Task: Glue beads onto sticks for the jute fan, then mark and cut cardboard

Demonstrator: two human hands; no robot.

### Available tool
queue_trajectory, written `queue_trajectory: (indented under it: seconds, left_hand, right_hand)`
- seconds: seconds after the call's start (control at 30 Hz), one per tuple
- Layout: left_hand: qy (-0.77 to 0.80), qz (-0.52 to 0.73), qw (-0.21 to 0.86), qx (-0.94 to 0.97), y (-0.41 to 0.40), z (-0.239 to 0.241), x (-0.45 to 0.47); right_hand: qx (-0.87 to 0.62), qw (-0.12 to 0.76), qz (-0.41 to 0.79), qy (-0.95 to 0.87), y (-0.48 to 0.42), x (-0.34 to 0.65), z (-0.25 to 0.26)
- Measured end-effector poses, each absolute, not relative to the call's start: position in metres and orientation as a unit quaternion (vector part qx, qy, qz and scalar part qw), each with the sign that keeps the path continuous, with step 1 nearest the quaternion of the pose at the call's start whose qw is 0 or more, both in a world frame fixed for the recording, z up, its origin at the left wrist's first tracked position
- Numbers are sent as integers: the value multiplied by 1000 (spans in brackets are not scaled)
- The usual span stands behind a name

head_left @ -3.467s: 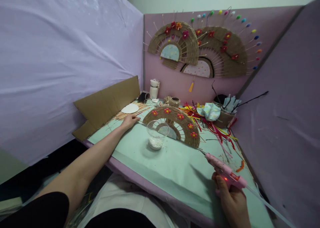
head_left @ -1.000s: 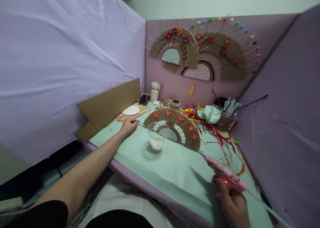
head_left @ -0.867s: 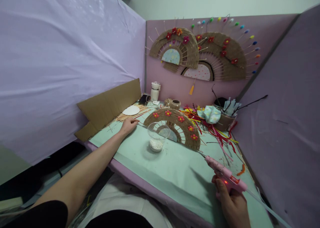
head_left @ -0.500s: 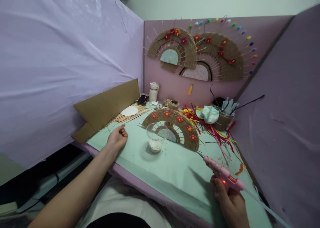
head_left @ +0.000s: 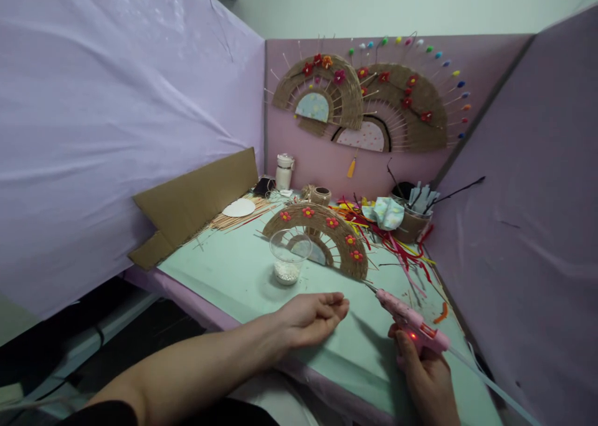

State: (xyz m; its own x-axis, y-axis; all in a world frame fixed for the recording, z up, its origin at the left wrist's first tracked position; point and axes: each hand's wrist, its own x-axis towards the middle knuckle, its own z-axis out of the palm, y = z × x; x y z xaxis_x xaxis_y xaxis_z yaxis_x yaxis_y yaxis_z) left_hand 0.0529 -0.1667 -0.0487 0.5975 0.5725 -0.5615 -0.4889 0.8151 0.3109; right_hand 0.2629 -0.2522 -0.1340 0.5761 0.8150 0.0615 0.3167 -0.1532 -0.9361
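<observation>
My right hand (head_left: 423,376) is wrapped round the grip of a pink glue gun (head_left: 408,319) at the near right of the green table mat (head_left: 233,270); a red light glows on the gun. Its nozzle points left towards the lower right end of a half-round woven jute fan (head_left: 343,255) with red flowers. My left hand (head_left: 311,317) lies near the mat's front edge, just left of the nozzle, with fingertips drawn together against the thumb; what they hold, if anything, does not show. A clear plastic cup (head_left: 289,258) with white beads stands in front of the fan.
Cardboard (head_left: 196,195) leans on the left wall, beside thin wooden sticks (head_left: 243,217) and a white disc (head_left: 238,208). A white jar (head_left: 283,171), a jute pot (head_left: 320,195), a basket (head_left: 411,225) and loose coloured strips (head_left: 397,248) crowd the back. Two finished fans (head_left: 364,102) hang on the wall.
My left hand has left the fan's far left end, closed, and swung right along the mat's front edge to beside the glue gun nozzle. The right hand and gun have hardly moved.
</observation>
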Motion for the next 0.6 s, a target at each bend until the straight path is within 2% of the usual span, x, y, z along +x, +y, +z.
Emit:
queue_trajectory:
  seconds: [0.17, 0.37, 0.6]
  left_hand:
    - [298, 304, 897, 119, -128, -65, 94]
    - [336, 297, 861, 239, -111, -81, 106]
    - [331, 296, 866, 232, -115, -76, 110]
  right_hand:
    - [-702, 544, 245, -388, -253, 262, -135]
    - [-710, 544, 251, -370, -253, 262, -134]
    - [-690, 578, 244, -361, -251, 253, -124]
